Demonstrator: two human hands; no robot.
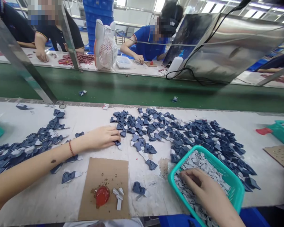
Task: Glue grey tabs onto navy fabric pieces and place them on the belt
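Note:
My left hand (104, 137) reaches across the table, palm down, fingers bent over a small dark blue molded piece (117, 143) with a pale tab. Just beyond it spreads a loose heap of similar dark blue pieces (153, 126). My right hand (203, 186) is inside a teal plastic basket (239, 192), thumb and fingertips drawn together among many small light grey pieces (203, 162). What those fingertips hold is hidden. Between my arms lies a cardboard sheet (90, 189) with a red cap-like dish (102, 195) in spilled amber liquid and several grey pieces (118, 198).
More joined blue pieces (30, 145) line the left side. A green belt (123, 90) runs beyond the table, carrying stray pieces. Metal posts (26, 60) rise at left. Co-workers sit opposite; a white bottle (176, 64) stands there. Another teal basket (280, 132) is at right.

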